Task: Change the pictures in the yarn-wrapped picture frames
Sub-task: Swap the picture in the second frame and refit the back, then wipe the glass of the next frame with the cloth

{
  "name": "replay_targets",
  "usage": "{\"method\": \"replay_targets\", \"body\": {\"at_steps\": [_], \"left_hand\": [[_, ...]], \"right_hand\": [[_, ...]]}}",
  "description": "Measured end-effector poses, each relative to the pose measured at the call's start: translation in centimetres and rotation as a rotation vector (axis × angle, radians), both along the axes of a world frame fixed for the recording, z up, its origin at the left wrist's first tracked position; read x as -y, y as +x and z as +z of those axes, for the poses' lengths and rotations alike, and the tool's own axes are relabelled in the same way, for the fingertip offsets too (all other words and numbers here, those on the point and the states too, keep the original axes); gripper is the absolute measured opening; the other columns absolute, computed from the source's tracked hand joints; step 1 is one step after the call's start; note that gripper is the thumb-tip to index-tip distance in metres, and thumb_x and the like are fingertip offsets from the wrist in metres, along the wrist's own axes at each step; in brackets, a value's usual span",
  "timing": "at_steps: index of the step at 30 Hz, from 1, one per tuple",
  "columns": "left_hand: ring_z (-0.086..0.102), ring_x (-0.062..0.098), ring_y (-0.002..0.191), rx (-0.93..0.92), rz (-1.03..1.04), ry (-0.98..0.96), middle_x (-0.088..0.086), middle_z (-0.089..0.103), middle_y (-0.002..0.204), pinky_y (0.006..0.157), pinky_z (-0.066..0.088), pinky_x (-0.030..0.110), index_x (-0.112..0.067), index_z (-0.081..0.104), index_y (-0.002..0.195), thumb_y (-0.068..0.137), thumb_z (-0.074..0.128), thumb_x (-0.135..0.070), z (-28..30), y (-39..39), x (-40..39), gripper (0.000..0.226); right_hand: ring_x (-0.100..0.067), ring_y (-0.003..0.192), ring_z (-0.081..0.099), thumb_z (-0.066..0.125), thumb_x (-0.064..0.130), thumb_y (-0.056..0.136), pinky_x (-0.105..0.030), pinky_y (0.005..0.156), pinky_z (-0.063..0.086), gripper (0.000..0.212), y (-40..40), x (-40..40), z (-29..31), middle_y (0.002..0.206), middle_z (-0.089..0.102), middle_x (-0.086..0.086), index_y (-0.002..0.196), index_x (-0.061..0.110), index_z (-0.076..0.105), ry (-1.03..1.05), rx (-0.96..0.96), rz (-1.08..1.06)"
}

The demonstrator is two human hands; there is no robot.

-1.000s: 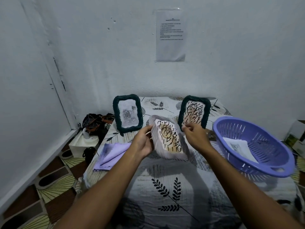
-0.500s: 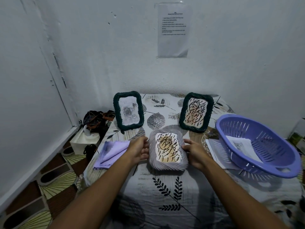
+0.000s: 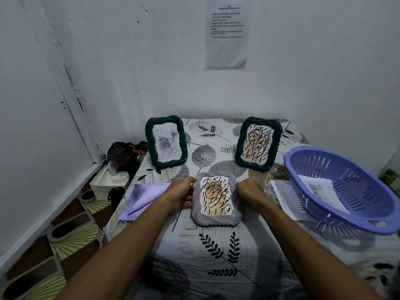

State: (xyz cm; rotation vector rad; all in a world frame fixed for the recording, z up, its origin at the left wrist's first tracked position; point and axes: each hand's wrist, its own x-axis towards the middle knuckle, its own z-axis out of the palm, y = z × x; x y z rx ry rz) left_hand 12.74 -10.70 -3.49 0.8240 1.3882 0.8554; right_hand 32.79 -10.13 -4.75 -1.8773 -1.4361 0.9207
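Resting now on the table (image 3: 216,263), the grey frame (image 3: 216,219) has come down from where both hands held it tilted in the air a second ago. It lies face up between them, a scribbled tan picture (image 3: 216,197) showing in its window. The left hand (image 3: 181,194) grips its left edge with fingers curled round it; the right hand (image 3: 249,191) sits curled against the right edge, though I cannot tell whether it clamps the frame or only touches it. That suggests this frame's swap is done and it is being set in place.

Counting outward: one lilac cloth (image 3: 142,198) left of the hands, and one purple basket (image 3: 346,191) on the right with one printed sheet (image 3: 320,189) inside and other paper (image 3: 287,198) under its rim. Farther back stand two dark green frames: one (image 3: 165,142) on the left with a pale rose print, one (image 3: 258,144) on the right with a scribble like the grey frame's. Three frames in all; the left one likely awaits changing. One paper notice (image 3: 226,33) hangs on the wall.
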Motion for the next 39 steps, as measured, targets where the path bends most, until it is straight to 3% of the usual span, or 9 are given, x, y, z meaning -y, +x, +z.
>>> {"method": "replay_targets", "body": {"at_steps": [5, 15, 19, 25, 28, 30, 33, 37, 39], "left_hand": [[0.035, 0.016, 0.052, -0.063, 0.007, 0.03, 0.007, 0.042, 0.064, 0.052, 0.036, 0.024, -0.01, 0.05, 0.088, 0.091, 0.054, -0.02, -0.4, -0.4, -0.4, 0.011], [0.043, 0.019, 0.054, -0.076, 0.017, 0.062, 0.014, 0.049, 0.075, 0.046, 0.043, 0.021, -0.005, 0.051, 0.095, 0.091, 0.057, -0.018, -0.4, -0.1, -0.4, 0.015], [0.044, 0.02, 0.06, -0.087, 0.023, 0.078, 0.015, 0.048, 0.08, 0.051, 0.042, 0.025, -0.006, 0.052, 0.092, 0.09, 0.058, -0.018, -0.8, -0.2, -0.5, 0.013], [0.043, 0.02, 0.063, -0.158, -0.069, 0.142, 0.015, 0.047, 0.082, 0.051, 0.039, 0.026, -0.001, 0.059, 0.095, 0.091, 0.057, -0.013, -0.9, -0.6, 0.1, 0.013], [0.051, 0.023, 0.068, -0.226, -0.116, 0.245, 0.016, 0.056, 0.083, 0.055, 0.044, 0.029, 0.0, 0.064, 0.098, 0.092, 0.058, -0.011, -0.4, -1.6, 0.6, 0.014], [0.058, 0.021, 0.079, -0.295, -0.135, 0.359, 0.01, 0.063, 0.091, 0.064, 0.053, 0.031, -0.006, 0.065, 0.102, 0.093, 0.059, -0.012, 0.3, -2.7, 1.0, 0.012], [0.062, 0.022, 0.084, -0.399, -0.098, 0.51, 0.007, 0.068, 0.095, 0.076, 0.054, 0.035, -0.007, 0.066, 0.108, 0.091, 0.063, -0.012, 1.2, -5.5, 1.3, 0.018], [0.064, 0.018, 0.089, -0.622, -0.031, 0.633, 0.006, 0.069, 0.1, 0.08, 0.053, 0.028, -0.005, 0.068, 0.109, 0.089, 0.065, -0.011, 1.6, -10.4, 1.9, 0.021], [0.062, 0.012, 0.086, -0.729, -0.026, 0.646, 0.001, 0.067, 0.097, 0.073, 0.049, 0.019, -0.006, 0.067, 0.109, 0.089, 0.064, -0.011, 1.3, -12.7, 2.1, 0.021]], "right_hand": [[-0.018, 0.06, 0.039, 0.045, 0.006, 0.086, -0.029, 0.054, 0.027, 0.024, 0.3, -0.4, -0.3, 0.062, 0.039, -0.005, 0.062, 0.011, 0.041, -0.017, 0.025, 0.011], [-0.021, 0.068, 0.048, 0.046, 0.013, 0.09, -0.028, 0.056, 0.034, 0.019, 0.5, -0.4, -1.6, 0.068, 0.048, -0.008, 0.075, 0.004, 0.054, -0.016, 0.082, 0.014], [-0.023, 0.071, 0.052, 0.049, 0.016, 0.09, -0.026, 0.054, 0.037, 0.021, 0.4, -0.6, -2.0, 0.076, 0.053, -0.012, 0.084, -0.001, 0.06, -0.005, 0.145, 0.005], [-0.027, 0.081, 0.061, 0.05, 0.028, 0.09, -0.037, 0.072, 0.054, 0.022, -0.3, -0.5, -2.2, 0.089, 0.062, -0.011, 0.086, 0.008, 0.059, -0.012, 0.388, 0.026], [-0.025, 0.093, 0.059, 0.051, 0.029, 0.09, -0.041, 0.082, 0.053, 0.023, -1.2, -0.3, -1.6, 0.108, 0.062, -0.009, 0.102, 0.015, 0.063, 0.133, 0.475, 0.023], [-0.022, 0.1, 0.059, 0.055, 0.021, 0.09, -0.039, 0.085, 0.052, 0.027, -2.3, -0.4, -0.5, 0.115, 0.062, -0.007, 0.114, 0.012, 0.063, 0.256, 0.407, 0.078], [-0.021, 0.099, 0.063, 0.054, 0.01, 0.09, -0.039, 0.086, 0.053, 0.028, -5.0, -0.5, 1.3, 0.11, 0.068, -0.009, 0.115, 0.006, 0.065, 0.351, 0.167, 0.228], [-0.02, 0.099, 0.064, 0.055, -0.001, 0.089, -0.037, 0.092, 0.052, 0.027, -10.0, -1.4, 2.2, 0.11, 0.069, -0.013, 0.114, 0.002, 0.067, 0.316, 0.017, 0.451], [-0.021, 0.103, 0.064, 0.056, -0.002, 0.089, -0.038, 0.096, 0.051, 0.028, -12.6, -2.0, 2.3, 0.113, 0.068, -0.013, 0.115, 0.001, 0.067, 0.318, 0.025, 0.547]]}}
